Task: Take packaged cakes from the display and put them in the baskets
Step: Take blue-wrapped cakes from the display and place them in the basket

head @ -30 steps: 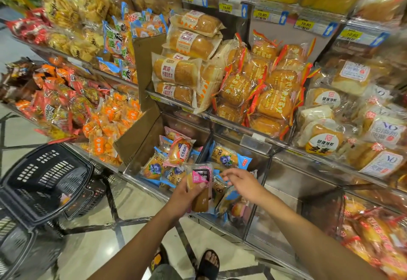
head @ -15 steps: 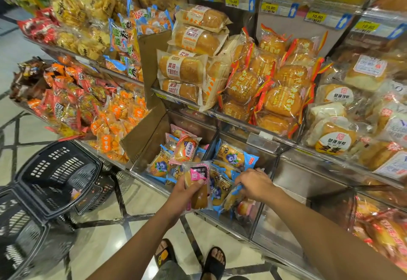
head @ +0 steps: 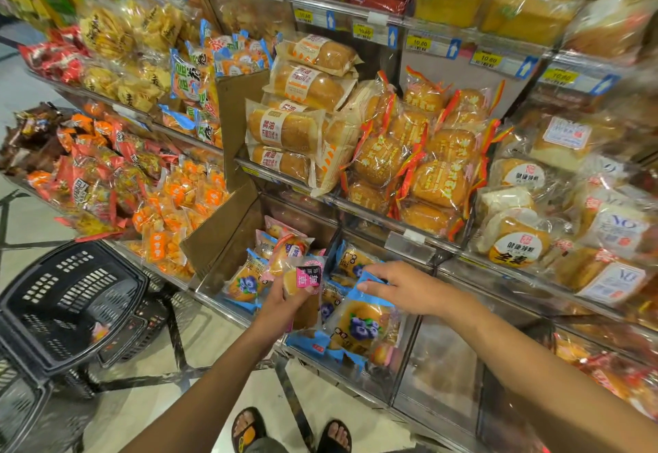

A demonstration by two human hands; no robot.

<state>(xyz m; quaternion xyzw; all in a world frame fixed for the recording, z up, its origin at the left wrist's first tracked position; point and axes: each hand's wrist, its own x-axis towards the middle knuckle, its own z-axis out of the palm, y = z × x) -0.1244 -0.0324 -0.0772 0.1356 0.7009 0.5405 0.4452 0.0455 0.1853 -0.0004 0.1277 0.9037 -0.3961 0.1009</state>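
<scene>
Both hands are busy over the lower display bin (head: 374, 377). The left hand (head: 279, 306) wraps its fingers round a pink-labelled packaged cake (head: 307, 279), upright, just off the bin's front edge. At its 3 o'clock, the right hand (head: 406, 288) pinches the blue top seal of a blueberry packaged cake (head: 361, 326) between thumb and fingers (head: 367, 287). The packet hangs at that hand's 7 o'clock, over the other blue packets. That looks a thin hold on crinkly film, so the smart move is to lift straight up until it clears its neighbours, then take a fuller grip before swinging. The black basket (head: 71, 296) waits at 9 o'clock, well apart, mouth open. Carry both across low and set them in flat without squeezing, since soft cakes probably dent.
</scene>
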